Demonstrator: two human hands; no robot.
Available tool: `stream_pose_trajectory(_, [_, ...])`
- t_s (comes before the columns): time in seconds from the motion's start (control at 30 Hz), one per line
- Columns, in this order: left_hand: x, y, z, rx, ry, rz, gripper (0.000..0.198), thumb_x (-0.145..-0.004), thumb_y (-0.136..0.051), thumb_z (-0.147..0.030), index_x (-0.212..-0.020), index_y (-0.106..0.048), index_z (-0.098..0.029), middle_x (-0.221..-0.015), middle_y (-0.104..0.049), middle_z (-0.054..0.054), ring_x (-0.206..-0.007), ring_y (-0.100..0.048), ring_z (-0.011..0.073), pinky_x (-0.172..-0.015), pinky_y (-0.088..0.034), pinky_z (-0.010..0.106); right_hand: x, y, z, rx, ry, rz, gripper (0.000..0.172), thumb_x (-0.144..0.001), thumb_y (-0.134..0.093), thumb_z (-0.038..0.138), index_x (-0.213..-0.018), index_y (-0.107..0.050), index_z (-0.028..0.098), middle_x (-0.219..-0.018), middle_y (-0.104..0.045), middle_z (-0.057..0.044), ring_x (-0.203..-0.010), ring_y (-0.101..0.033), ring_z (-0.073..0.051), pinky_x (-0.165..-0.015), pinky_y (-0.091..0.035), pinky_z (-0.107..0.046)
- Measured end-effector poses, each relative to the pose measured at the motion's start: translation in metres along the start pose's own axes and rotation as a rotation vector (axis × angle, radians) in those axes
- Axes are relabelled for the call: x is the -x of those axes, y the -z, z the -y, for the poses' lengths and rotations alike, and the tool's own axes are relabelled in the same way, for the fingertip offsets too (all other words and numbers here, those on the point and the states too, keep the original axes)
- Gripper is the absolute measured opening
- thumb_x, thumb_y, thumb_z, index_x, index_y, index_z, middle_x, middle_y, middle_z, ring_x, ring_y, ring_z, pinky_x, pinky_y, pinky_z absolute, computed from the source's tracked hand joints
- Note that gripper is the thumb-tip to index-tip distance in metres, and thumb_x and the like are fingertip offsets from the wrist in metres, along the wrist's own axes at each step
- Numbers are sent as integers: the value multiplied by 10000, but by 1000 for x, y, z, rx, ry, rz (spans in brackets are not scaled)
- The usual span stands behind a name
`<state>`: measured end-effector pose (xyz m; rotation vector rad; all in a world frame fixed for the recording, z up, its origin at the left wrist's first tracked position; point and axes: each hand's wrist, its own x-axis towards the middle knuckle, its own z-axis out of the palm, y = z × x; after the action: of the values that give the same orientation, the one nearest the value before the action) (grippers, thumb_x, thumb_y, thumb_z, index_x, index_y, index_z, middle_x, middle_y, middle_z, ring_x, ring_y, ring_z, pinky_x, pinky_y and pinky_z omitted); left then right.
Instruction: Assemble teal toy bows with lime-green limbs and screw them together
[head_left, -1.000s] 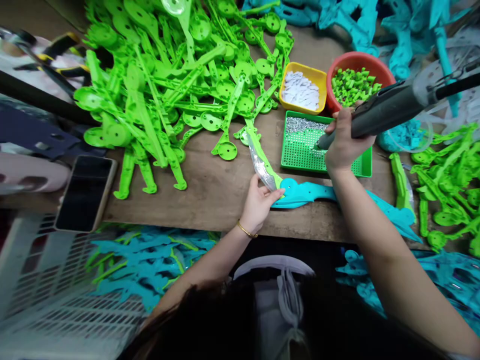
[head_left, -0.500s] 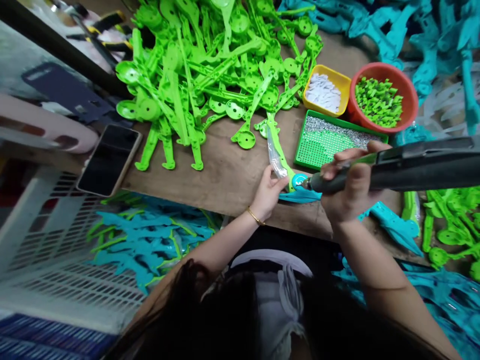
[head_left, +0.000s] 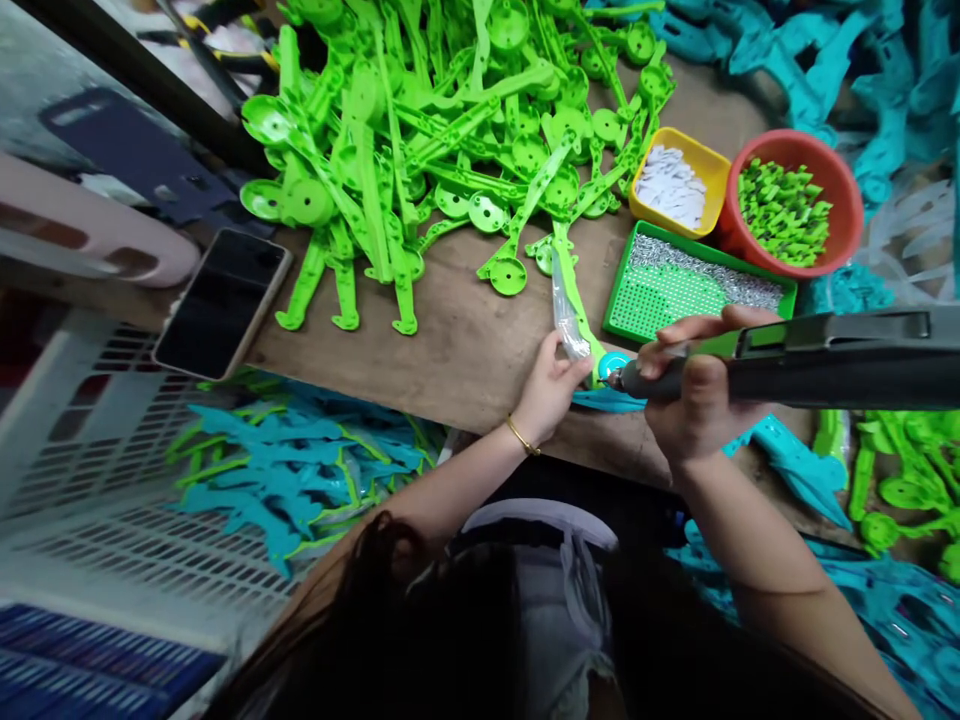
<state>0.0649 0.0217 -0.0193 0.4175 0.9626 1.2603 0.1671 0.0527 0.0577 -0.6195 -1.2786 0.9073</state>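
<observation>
Left hand: thumb and fingers pinching the lower end of the green strip, clear plastic piece alongside. Strip meets the blue part at its round end, near the front edge of the surface, on my side of the green tray. Right hand is wrapped round the front of the driver, tip at that round end; can't tell if it's seated. Driver looks tilted right; true lean hard to judge. My call: square it up before pressing, else it may slip. Firm left pinch, fingertips clear of the bit. Overdriving could strip the plastic.
</observation>
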Motion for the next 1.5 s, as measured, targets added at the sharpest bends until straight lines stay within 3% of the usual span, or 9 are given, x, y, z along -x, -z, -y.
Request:
stream_pose_trajectory(0.17, [0,1,1,-3,8,-2,585,-730,-760,-352,-1193,-441,-191,-773,-697,-5,-674,-641,128,-703,-496,271,-9,-1,7,47,-19,-10,272,-823,-684,369,-1071,-586,316,-828,-660,65,-470,-547,-62,-434,-478,-226])
stream_pose_trajectory(0.23, [0,1,1,-12,18,-6,580,-740,-751,-340,-1201,-435,-186,-781,-706,5,-687,-655,141,-709,-509,283,-25,7,2,117,57,-108,244,-824,-672,395,-1036,-588,308,-784,-637,74,-440,-512,-56,-415,-441,-219])
stream_pose_trajectory(0.37, [0,1,2,-51,9,-46,553,-762,-732,-313,-1212,-438,-185,-813,-719,21,-723,-677,158,-706,-522,284,-68,38,-33,422,197,-435,173,-909,-509,375,-1006,-564,242,-750,-556,36,-467,-479,-58,-453,-397,-236])
stream_pose_trajectory(0.5, [0,1,2,-62,17,-62,562,-758,-738,-311,-1222,-445,-192,-892,-731,39,-825,-696,177,-749,-535,295,-85,62,-73,524,175,-524,294,-849,-583,470,-1004,-492,238,-748,-582,17,-474,-470,-77,-456,-421,-274])
stream_pose_trajectory(0.7, [0,0,1,-63,27,-61,561,-754,-744,-314,-1219,-452,-194,-959,-736,57,-905,-700,192,-854,-542,342,-75,64,-85,599,116,-488,395,-827,-568,630,-944,-467,266,-755,-579,16,-500,-454,-77,-483,-426,-288])
stream_pose_trajectory(0.93, [0,-1,0,-72,14,-50,565,-740,-749,-331,-1195,-445,-189,-871,-735,28,-834,-703,180,-827,-542,334,-76,64,-81,458,137,-460,418,-760,-659,593,-902,-502,234,-695,-559,43,-449,-485,-83,-443,-411,-271])
stream_pose_trajectory(1.17, [-1,-2,0,-56,-19,-52,541,-709,-767,-325,-1134,-462,-186,-825,-724,15,-756,-680,156,-743,-518,283,-72,39,-30,313,188,-505,226,-844,-618,424,-965,-591,235,-718,-597,47,-442,-478,-75,-425,-402,-252])
stream_pose_trajectory(1.37, [-2,0,1,-61,-25,-11,571,-695,-782,-390,-1130,-467,-197,-816,-715,12,-700,-660,148,-707,-502,279,-13,0,7,130,90,-144,257,-822,-674,387,-1057,-581,338,-791,-645,72,-434,-511,-58,-409,-442,-223])
stream_pose_trajectory(1.5, [-1,0,1,-42,-24,20,586,-698,-776,-406,-1137,-448,-199,-795,-711,6,-644,-634,127,-678,-490,265,6,-4,3,226,58,-74,340,-814,-656,482,-1093,-525,338,-817,-612,59,-461,-528,-65,-432,-486,-234])
